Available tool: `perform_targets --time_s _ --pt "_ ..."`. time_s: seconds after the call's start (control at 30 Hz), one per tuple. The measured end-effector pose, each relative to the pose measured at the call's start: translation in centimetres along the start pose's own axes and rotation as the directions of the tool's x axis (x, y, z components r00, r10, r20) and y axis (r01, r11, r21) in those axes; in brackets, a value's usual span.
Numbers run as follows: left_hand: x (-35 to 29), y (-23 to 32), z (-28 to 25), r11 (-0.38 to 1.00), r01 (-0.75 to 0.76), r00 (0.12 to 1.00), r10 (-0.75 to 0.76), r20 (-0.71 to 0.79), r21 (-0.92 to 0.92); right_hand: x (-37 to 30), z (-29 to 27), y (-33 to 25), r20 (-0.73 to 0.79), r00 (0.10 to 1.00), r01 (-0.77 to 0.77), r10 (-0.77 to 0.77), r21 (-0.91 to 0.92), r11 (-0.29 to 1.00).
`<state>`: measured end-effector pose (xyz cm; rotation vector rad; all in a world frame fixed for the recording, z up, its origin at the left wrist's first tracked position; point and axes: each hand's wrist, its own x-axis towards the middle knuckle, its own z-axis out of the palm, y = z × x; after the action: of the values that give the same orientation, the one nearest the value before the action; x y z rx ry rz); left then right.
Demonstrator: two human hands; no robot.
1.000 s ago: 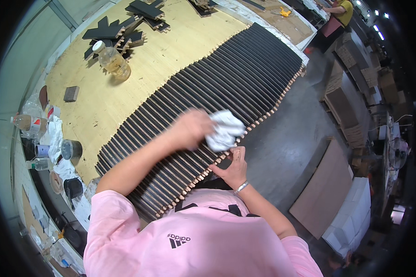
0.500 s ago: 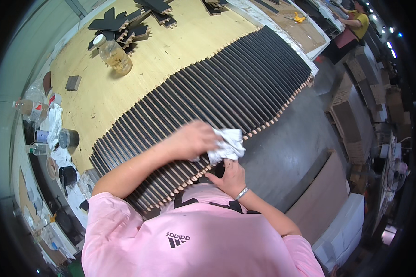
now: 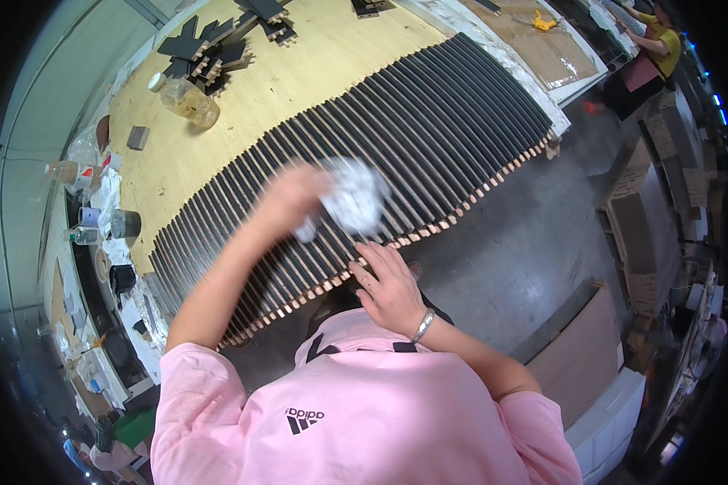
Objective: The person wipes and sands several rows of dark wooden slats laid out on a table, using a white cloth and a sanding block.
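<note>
1. A workshop: black slats (image 3: 429,121) line a large worktable (image 3: 259,85) below the left hand (image 3: 289,196).
2. Right of the right hand (image 3: 392,291): grey floor (image 3: 505,250) and brown stacks (image 3: 643,222).
3. Farther beyond it, a co-worker (image 3: 653,58).

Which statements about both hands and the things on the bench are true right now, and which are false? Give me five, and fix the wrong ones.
1. The bare left hand holds a crumpled white cloth. True.
2. The silver metal bracelet is on the left wrist. False: the bracelet is on the right wrist.
3. The bare right hand is at the near edge of the row of long black strips. True.
4. The clear jar with a white lid is on the strips. False: the jar is on the pale yellow tabletop.
5. The small grey block lies apart from the strips. True.
</note>
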<state>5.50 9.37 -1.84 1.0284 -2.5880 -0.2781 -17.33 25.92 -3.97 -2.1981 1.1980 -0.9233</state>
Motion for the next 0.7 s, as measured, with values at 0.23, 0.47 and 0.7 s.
perform_targets --time_s 0.23,0.47,0.7 --pt "1.9 -0.5 -2.9 0.97 0.242 0.888 -0.229 -0.398 -0.018 -0.5 -1.2 1.2 0.231 0.973 0.02 -0.01 -0.044 0.999" --pt "3.5 1.0 1.0 0.993 -0.037 0.999 0.033 0.039 0.115 -0.5 -1.5 2.0 0.256 0.966 -0.034 0.027 0.022 0.999" --pt "7.0 -0.5 -0.1 0.986 0.164 0.907 -0.146 -0.396 0.01 -0.7 -1.4 2.5 0.234 0.972 0.034 -0.026 -0.03 0.999"
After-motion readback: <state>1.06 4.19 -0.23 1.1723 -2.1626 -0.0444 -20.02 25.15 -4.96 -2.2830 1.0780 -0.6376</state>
